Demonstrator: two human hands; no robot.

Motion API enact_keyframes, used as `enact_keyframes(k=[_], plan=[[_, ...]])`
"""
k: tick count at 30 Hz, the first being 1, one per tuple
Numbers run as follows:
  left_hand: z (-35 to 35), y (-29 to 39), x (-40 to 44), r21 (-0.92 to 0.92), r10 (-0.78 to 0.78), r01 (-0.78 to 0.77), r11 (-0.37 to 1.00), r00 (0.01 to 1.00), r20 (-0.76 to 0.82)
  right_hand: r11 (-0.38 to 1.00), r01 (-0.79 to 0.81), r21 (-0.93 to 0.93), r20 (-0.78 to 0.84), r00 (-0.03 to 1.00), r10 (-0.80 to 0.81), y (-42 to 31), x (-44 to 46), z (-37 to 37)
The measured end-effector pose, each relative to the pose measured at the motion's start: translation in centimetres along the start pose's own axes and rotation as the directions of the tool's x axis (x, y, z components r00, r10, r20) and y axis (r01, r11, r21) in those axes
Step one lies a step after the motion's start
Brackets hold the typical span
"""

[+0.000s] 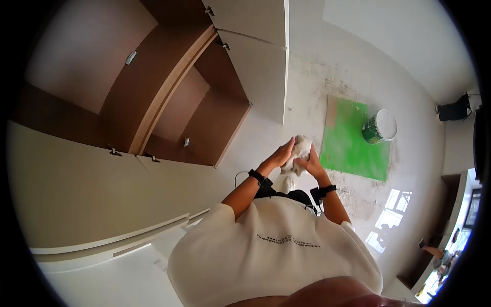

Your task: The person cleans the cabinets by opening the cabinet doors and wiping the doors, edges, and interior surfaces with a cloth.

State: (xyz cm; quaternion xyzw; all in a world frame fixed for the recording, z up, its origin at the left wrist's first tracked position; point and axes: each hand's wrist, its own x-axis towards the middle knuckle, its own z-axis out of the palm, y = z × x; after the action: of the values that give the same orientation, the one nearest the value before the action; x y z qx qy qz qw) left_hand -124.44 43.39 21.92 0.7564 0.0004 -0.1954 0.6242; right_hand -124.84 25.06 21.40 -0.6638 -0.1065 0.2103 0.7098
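A crumpled off-white cloth (302,146) is bunched between my two hands, in front of my body. My left hand (283,152) grips its left side with the fingers closed on it. On the other side, my right hand (310,163) is wrapped round the cloth, its thumb pressed into the folds. Black straps with small boxes sit on both wrists. Part of the cloth is hidden behind the fingers.
To the left stands a tall cabinet with brown shelves (174,110) and its pale doors (255,66) swung out. A green board (348,143) lies on the dusty floor at right, bearing a bucket (372,132). Another person's arm (433,251) shows at far right.
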Motion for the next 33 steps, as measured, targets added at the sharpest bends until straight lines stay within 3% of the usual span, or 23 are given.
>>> enact_keyframes(k=[2,3,5,6,8,9,10,14,18,21,24,25,28,29,31,33], plan=[[-0.9,0.1,2.2,-0.157,0.049,-0.034,0.987,0.994,0.093,0.991,0.131,0.017,-0.026,0.991,-0.130,-0.8,2.1,-1.2],[-1.8,-0.3,3.7,-0.153,0.105,-0.081,0.985,0.982,0.158,0.989,0.148,-0.019,-0.036,0.988,-0.148,-0.1,3.3,-2.6],[-4.8,-0.6,5.8,0.072,-0.012,-0.002,0.997,0.979,0.202,0.991,0.132,-0.010,-0.109,0.985,-0.133,-0.2,5.0,-4.2],[-6.4,-1.4,7.3,0.112,0.110,-0.131,0.985,0.979,0.172,0.996,0.086,0.019,-0.214,0.973,-0.080,0.1,5.8,-5.0],[-10.7,1.9,7.8,0.213,0.153,-0.141,0.967,0.987,-0.043,0.998,-0.007,0.064,-0.406,0.913,0.033,-1.0,6.7,-6.9],[-13.3,0.8,9.6,0.082,0.217,-0.207,0.975,0.968,-0.129,0.992,0.051,0.119,-0.429,0.903,0.005,-1.7,7.1,-7.6],[-16.0,2.2,10.0,0.029,0.164,-0.162,0.986,0.975,-0.153,0.977,0.137,0.163,-0.457,0.888,-0.048,-2.7,8.4,-8.5],[-24.2,5.0,12.8,0.022,0.285,-0.301,0.953,0.874,-0.394,0.967,0.107,0.231,-0.513,0.858,0.028,-4.6,11.8,-11.5],[-31.4,5.0,18.4,0.017,0.416,-0.462,0.887,0.783,-0.463,0.950,0.194,0.243,-0.568,0.823,-0.023,-8.1,16.9,-8.9],[-32.6,9.1,20.7,0.069,0.609,-0.650,0.757,0.662,-0.437,0.944,0.264,0.197,-0.598,0.795,-0.098,-12.4,23.0,-6.5],[-34.2,10.9,23.2,0.150,0.621,-0.623,0.767,0.663,-0.417,0.871,0.485,0.082,-0.570,0.740,-0.358,-18.4,28.4,-4.1],[-34.3,12.5,23.6,0.095,0.614,-0.637,0.765,0.676,-0.408,0.837,0.544,0.065,-0.658,0.653,-0.374,-20.3,30.0,-3.0],[-35.1,15.4,25.3,-0.017,0.655,-0.697,0.716,0.680,-0.329,0.796,0.595,-0.112,-0.715,0.508,-0.481,-24.3,33.5,-1.4],[-35.4,16.6,24.9,-0.012,0.688,-0.719,0.695,0.670,-0.280,0.826,0.532,-0.188,-0.702,0.515,-0.491,-24.6,33.8,-1.4],[-36.3,20.4,24.2,0.025,0.767,-0.775,0.631,0.618,-0.170,0.833,0.539,-0.127,-0.618,0.614,-0.492,-24.6,34.5,-1.0],[-37.3,25.9,23.0,0.015,0.896,-0.901,0.434,0.430,-0.110,0.877,0.469,-0.109,-0.543,0.711,-0.448,-23.4,34.3,-1.2]])
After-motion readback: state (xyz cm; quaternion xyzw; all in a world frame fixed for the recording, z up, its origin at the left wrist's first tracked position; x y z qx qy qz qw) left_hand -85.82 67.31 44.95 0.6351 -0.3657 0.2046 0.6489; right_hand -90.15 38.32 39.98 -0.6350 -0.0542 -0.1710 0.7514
